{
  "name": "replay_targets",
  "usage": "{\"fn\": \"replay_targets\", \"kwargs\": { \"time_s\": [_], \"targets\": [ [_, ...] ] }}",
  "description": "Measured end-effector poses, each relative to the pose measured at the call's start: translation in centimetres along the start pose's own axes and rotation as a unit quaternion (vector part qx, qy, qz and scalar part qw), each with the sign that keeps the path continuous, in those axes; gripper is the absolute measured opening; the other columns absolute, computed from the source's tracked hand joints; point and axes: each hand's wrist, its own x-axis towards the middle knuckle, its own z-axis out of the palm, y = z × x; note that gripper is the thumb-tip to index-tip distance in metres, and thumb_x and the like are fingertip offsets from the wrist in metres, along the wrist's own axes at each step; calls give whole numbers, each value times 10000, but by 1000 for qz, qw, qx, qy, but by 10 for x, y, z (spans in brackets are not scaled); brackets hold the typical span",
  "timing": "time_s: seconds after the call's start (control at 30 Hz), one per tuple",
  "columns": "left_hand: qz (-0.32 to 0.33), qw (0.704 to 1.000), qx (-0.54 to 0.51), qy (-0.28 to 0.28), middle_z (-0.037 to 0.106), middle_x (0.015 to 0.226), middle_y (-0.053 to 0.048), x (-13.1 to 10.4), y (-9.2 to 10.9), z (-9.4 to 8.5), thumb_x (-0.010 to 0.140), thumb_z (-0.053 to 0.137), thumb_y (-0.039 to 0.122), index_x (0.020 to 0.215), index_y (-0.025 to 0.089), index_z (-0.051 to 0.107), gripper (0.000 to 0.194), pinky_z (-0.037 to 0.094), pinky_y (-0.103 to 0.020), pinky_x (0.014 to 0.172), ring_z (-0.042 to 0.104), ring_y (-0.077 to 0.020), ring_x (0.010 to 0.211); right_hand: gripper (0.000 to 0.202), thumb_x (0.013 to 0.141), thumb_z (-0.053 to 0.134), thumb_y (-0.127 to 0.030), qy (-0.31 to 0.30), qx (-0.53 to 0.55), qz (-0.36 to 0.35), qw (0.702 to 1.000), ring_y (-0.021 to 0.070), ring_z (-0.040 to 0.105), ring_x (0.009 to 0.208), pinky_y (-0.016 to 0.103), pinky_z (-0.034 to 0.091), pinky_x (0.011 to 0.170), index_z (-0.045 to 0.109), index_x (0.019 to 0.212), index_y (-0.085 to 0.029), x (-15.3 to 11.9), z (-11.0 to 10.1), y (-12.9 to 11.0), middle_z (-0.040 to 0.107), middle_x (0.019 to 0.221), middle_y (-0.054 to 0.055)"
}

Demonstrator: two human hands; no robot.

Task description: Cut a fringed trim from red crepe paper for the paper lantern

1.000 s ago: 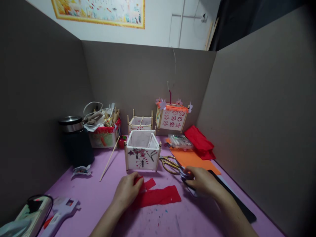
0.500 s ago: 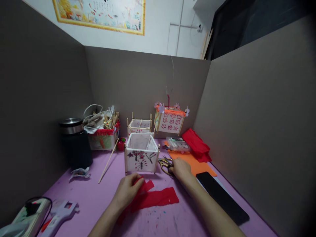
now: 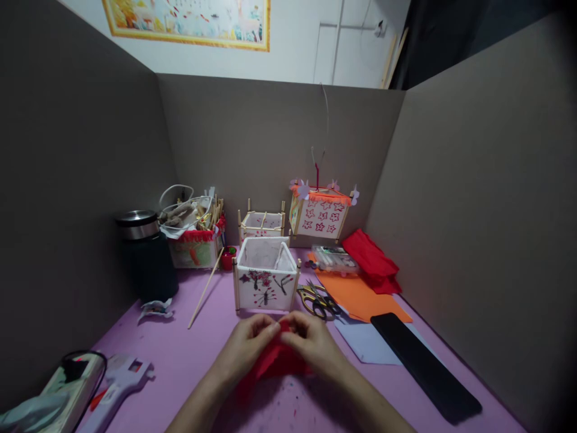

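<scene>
A strip of red crepe paper [image 3: 276,359] is pinched between both hands close to the table's front. My left hand [image 3: 246,349] is closed on its upper edge, thumb and forefinger together. Close beside it, my right hand [image 3: 313,341] grips the same edge with thumb and bent fingers. The paper hangs down from the fingertips, partly hidden by the hands. Just beyond them stands a white square lantern [image 3: 267,290] with stick corners and painted blossoms, open at the top. Gold-and-black scissors [image 3: 318,299] lie to its right, out of my hands.
Orange sheets [image 3: 360,297], a folded red paper [image 3: 372,261] and a long black object [image 3: 424,367] lie at right. A hanging lantern [image 3: 320,211] is behind. At left are a dark thermos [image 3: 146,258], a wooden stick [image 3: 206,288], a glue gun [image 3: 119,385] and a power strip [image 3: 74,385].
My right hand has left the scissors and come over beside my left hand. Both hands now hold the red paper, which is lifted off the table.
</scene>
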Motion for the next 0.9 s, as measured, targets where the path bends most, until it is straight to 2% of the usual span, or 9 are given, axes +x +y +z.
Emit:
{"fn": "replay_targets", "kwargs": {
  "time_s": [0.13,0.23,0.37,0.43,0.53,0.63,0.77,0.83,0.9],
  "targets": [
    [-54,998,31,-20,589,625,21,2,0,-15,675,663,367,738,151,525,264,342,-221,531,503,-106,561,168,777,559,-318,37,-13,32,999,96,434,456,219,338,473,567,690,-175,9,-22,10,486,527,-59],
    [-58,997,49,22,549,565,36,2,5,-28,679,633,438,659,159,508,307,301,-212,496,449,-83,512,217,853,474,-317,27,-117,9,993,132,547,577,240,408,574,629,795,-177,10,-29,17,606,660,-7],
    [-100,991,65,65,484,506,69,-1,14,-36,643,623,532,705,162,530,386,211,-209,423,353,-64,428,208,828,552,-289,7,-350,-56,935,189,588,908,269,408,778,671,984,-221,7,-14,23,656,969,48],
    [-102,991,62,61,472,496,71,-2,16,-35,627,630,542,708,163,534,399,204,-210,421,353,-66,428,175,816,575,-288,-19,-420,-58,906,185,587,906,256,406,756,672,947,-222,6,-5,22,649,964,45],
    [-86,994,56,44,474,508,63,-2,16,-32,613,651,530,665,162,527,391,221,-212,438,374,-70,457,92,803,578,-230,-29,-451,-51,891,169,596,866,235,403,735,666,824,-209,7,-6,18,659,906,29],
    [-93,994,56,27,479,511,63,-3,15,-30,630,657,517,667,164,530,377,216,-217,441,366,-68,453,158,849,504,-217,22,-461,-20,887,192,602,825,267,415,728,659,839,-186,11,-29,14,660,879,61],
    [-77,996,43,5,495,541,58,-4,11,-29,657,662,510,670,160,529,375,239,-215,464,387,-69,479,351,904,389,-217,211,-454,-29,865,296,493,1107,411,380,911,525,1212,-118,17,-58,11,538,1209,190],
    [-73,997,26,-15,507,549,53,-4,9,-28,668,662,518,678,158,528,384,262,-213,480,413,-75,492,371,897,446,-290,230,-376,-88,894,293,449,1170,426,361,965,506,1236,-151,17,-57,10,500,1271,169],
    [-70,997,6,-44,527,561,46,-5,8,-26,684,656,523,705,153,542,388,282,-213,496,430,-81,505,364,889,475,-385,131,-226,-103,960,253,514,1108,382,428,909,531,1194,-194,13,-44,9,548,1225,121]
  ]
}}
